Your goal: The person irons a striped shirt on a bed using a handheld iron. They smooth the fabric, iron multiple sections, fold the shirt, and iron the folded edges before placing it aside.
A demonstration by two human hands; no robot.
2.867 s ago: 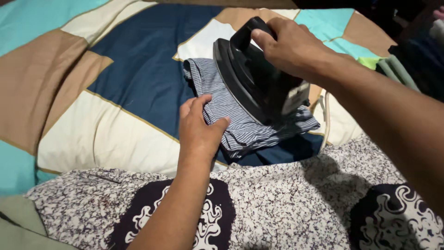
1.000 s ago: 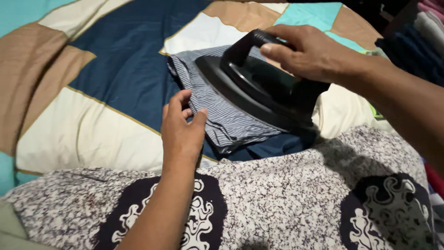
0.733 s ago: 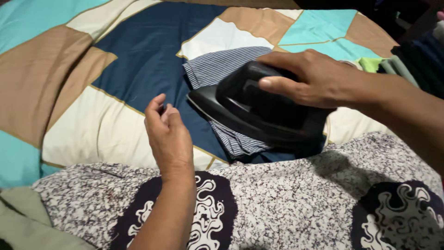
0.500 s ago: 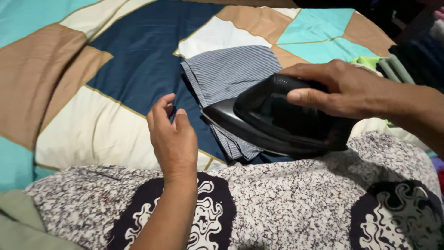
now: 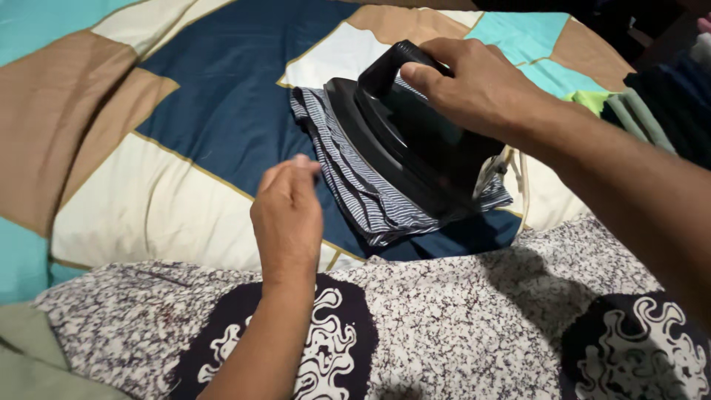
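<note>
My right hand [image 5: 474, 89] grips the handle of a black clothes iron [image 5: 404, 148], which rests on a folded blue-and-white striped cloth [image 5: 363, 192]. The cloth lies on a patchwork bedspread [image 5: 222, 96] of navy, cream, tan and turquoise panels. My left hand [image 5: 289, 215] hovers just left of the cloth, fingers loosely bunched together, holding nothing and apart from the fabric. The iron hides most of the cloth's middle.
A speckled purple-and-white garment with dark swirl patches [image 5: 444, 318] covers my lap at the front. A white cord [image 5: 522, 181] trails behind the iron. Piled clothes, green and dark [image 5: 652, 104], sit at the right edge. Olive fabric [image 5: 22, 363] lies at bottom left.
The iron has slid back up over the striped cloth from its near right end. My left hand, lifted off the cloth a second ago, stays beside it.
</note>
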